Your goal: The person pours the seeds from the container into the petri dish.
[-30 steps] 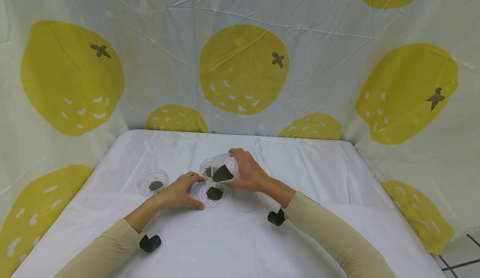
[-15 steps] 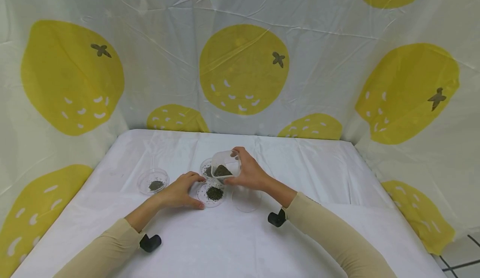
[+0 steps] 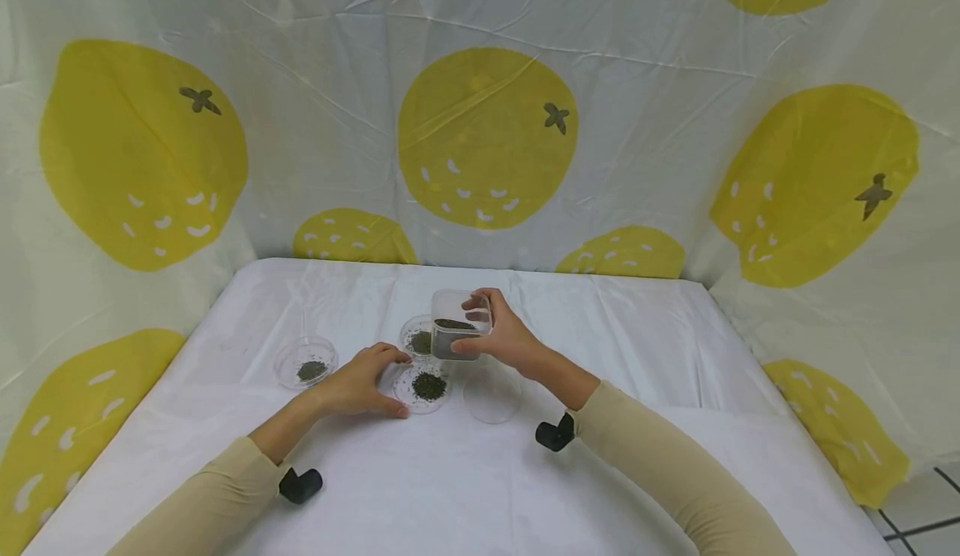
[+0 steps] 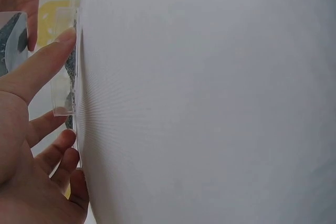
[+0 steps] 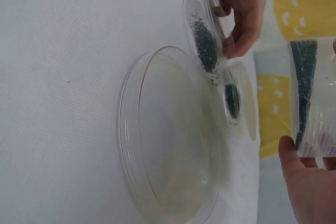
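Note:
My right hand point(image 3: 517, 343) holds a clear plastic box point(image 3: 453, 348) up above the table, fingers at its far side and thumb at its near side. Dark granules lie in its lower part. My left hand point(image 3: 367, 383) holds a clear petri dish point(image 3: 402, 391) on the table, thumb and forefinger at its rim; the other fingers curl behind it in the left wrist view. A small heap of dark granules point(image 3: 429, 387) lies in that dish, with specks scattered around. Just behind stands a second petri dish point(image 3: 407, 328) with similar granules, partly overlapped by the box.
Another petri dish point(image 3: 285, 367) with a dark heap stands to the left of my left hand. Right of the held dish lies a see-through petri dish point(image 3: 492, 402). A white cloth point(image 3: 450, 489) covers the table, and a lemon-print curtain point(image 3: 487, 139) hangs behind.
The box in my right hand has turned from tilted toward the dishes to nearly upright, rising slightly and shifting right; its granules have settled lower. My left hand stays at the dish.

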{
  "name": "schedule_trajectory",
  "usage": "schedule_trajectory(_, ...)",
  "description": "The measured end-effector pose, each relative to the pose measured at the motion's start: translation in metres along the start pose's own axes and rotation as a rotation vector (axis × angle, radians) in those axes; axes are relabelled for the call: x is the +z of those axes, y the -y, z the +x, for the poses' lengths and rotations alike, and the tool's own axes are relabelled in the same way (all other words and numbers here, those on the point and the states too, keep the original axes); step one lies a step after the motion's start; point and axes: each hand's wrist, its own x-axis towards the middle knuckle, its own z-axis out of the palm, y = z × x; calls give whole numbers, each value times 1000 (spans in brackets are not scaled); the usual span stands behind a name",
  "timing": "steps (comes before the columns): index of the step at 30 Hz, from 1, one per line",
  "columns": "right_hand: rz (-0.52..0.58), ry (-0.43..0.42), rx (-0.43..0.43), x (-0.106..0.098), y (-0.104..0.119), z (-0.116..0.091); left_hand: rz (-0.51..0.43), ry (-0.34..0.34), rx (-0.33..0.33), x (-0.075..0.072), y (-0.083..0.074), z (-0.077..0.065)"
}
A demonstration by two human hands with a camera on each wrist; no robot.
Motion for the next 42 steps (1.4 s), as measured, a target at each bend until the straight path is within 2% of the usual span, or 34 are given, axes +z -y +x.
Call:
schedule_trajectory(13, -2, 52, -44, -8, 7, -2, -4, 4, 2, 0, 1, 1)
schedule_trajectory(20, 7, 115, -49, -23, 29, -17, 0, 1, -13, 2, 3, 0)
schedule_trajectory(26, 9, 95, -33, -40, 31, -26, 0, 3, -26, 2, 4, 0)
schedule_trajectory(28, 15, 79, -28, -46, 28, -29, 1, 3, -25, 2, 3, 0)
schedule_trajectory(35, 24, 11, -16, -75, -11, -31, 2, 4, -33, 2, 3, 0)
schedule_trajectory(42, -19, -76, 17, -99, -21, -42, -7, 6, -28, 2, 3, 0)
